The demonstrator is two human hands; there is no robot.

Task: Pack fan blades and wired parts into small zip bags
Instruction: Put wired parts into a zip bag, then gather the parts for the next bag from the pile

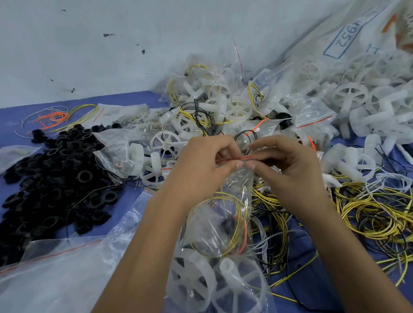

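From the head camera, the left hand (206, 161) and the right hand (282, 165) meet at the middle of the view, each pinching the red-striped top edge of a small clear zip bag (221, 243) between thumb and curled fingers, fingertips nearly touching each other over the seal. The bag hangs down from the hands toward the viewer, between the two forearms, and its lower end lies on the blue table (5, 122). Inside it, under the hands, sits a loop of yellow wires (218, 201) with an orange strand, and below that two white fan blades (216, 284) side by side at the bottom of the bag. Just beyond the hands lies a heap of filled bags (216, 103) holding more white blades and wires, piled against the pale wall (87, 25). Far beyond the right hand, a big sack (360, 40) spills loose white fan blades across the table. Beside and below the right hand spreads a tangle of loose yellow, black and white wires (377, 212). To the outside of the left hand lies a mound of black ring parts (52, 179), and nearer the viewer under the left forearm a stack of empty zip bags (45, 274).
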